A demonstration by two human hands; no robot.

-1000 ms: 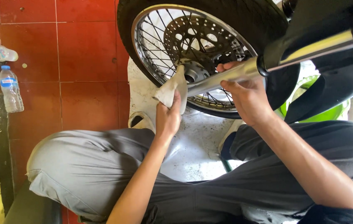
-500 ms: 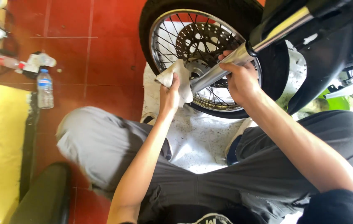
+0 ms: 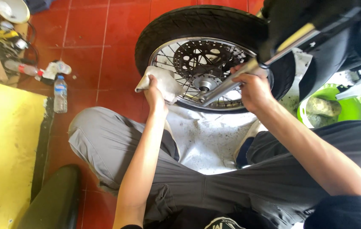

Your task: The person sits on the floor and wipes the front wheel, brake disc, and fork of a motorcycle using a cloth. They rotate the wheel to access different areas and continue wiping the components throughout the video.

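Fingers of the left hand (image 3: 155, 95) clutch one white rag (image 3: 160, 81) — right hand (image 3: 253, 88) grips one fork tube (image 3: 231, 82) beside one spoked wheel (image 3: 208, 55).

arms: bare | trousers (image 3: 214, 186): grey, baggy | top (image 3: 341, 212): dark, short-sleeved

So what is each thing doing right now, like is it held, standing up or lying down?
Left hand: closed on the white rag, pressing it to the wheel rim.
White rag: crumpled, held against the spokes.
Right hand: gripping the silver fork tube.
Wheel: upright, on the motorcycle.
Water bottle: standing, capped.
Green tub: open, with stone-like lumps inside.
White sheet: spread flat, speckled with dirt.
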